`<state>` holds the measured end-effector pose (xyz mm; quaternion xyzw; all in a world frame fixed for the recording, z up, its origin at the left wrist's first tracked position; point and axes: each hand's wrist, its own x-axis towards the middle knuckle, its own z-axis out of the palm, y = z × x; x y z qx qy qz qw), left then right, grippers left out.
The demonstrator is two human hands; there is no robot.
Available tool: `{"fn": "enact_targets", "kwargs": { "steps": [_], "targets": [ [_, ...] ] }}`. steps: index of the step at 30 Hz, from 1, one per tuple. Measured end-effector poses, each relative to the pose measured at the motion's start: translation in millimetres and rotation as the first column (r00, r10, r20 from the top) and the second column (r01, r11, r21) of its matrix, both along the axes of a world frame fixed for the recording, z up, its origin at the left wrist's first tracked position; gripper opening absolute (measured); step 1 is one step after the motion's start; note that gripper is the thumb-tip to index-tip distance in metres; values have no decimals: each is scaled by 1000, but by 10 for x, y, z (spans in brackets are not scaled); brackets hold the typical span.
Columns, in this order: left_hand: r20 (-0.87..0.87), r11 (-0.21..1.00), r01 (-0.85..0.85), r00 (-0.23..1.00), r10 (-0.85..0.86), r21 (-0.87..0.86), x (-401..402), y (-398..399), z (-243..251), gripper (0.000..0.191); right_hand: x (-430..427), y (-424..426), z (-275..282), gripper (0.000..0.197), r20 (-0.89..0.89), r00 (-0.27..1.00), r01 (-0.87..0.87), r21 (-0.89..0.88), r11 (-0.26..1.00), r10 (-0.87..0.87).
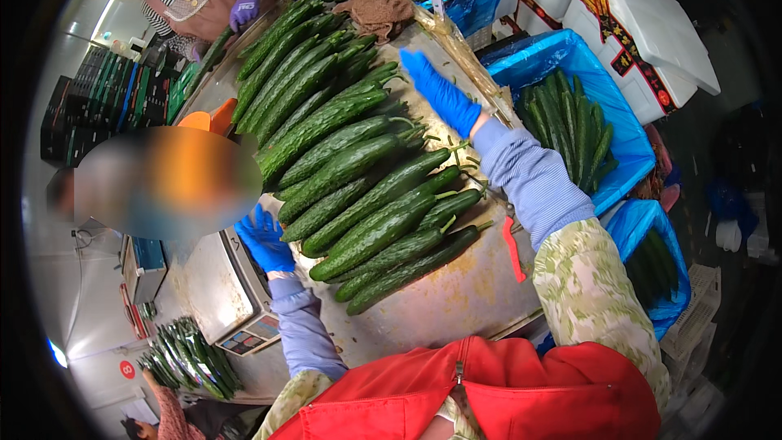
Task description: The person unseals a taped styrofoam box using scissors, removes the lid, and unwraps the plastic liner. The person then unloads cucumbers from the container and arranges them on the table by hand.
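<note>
Many dark green cucumbers [372, 208] lie side by side in a long pile on the metal table, several with stems pointing right. My left hand [265, 239], in a blue glove, is at the left end of the pile with its fingers spread. My right hand [441, 93], gloved in blue too, is stretched out flat above the table, to the right of the pile, and holds nothing. A brown cloth [382, 14] lies beyond it. Red-handled shears or a similar tool [512, 249] rest on the table near my right forearm.
Blue-lined crates [632, 156] with cucumbers stand along the right, beside white foam boxes [684, 30]. At the left is a weighing scale [214, 293] and wrapped cucumbers [192, 357]. A co-worker's purple-gloved hand [245, 10] is across the table; other people stand at left.
</note>
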<state>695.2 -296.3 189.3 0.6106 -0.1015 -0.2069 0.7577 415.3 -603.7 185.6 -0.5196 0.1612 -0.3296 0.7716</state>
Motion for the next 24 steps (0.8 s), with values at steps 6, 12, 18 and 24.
{"fn": "enact_targets", "kwargs": {
  "steps": [6, 12, 18, 24],
  "targets": [
    [195, 939, 345, 920, -339, 4, -269, -387, 521, 47, 538, -81, -330, 45, -178, 983, -71, -593, 802, -44],
    [127, 972, 228, 967, -220, -52, 490, -42, 175, 41, -464, -215, 347, 42, 436, 887, 220, -111, 969, -152],
    [407, 959, 256, 869, -282, 118, -1011, -307, 1388, 48, -1890, 1821, 1222, 33, 402, 665, 723, -135, 677, -630],
    [370, 677, 721, 595, -714, 147, -2815, -551, 1621, 40, -3149, 3538, 552, 26, -318, 430, 901, 100, 421, -845]
  ]
}}
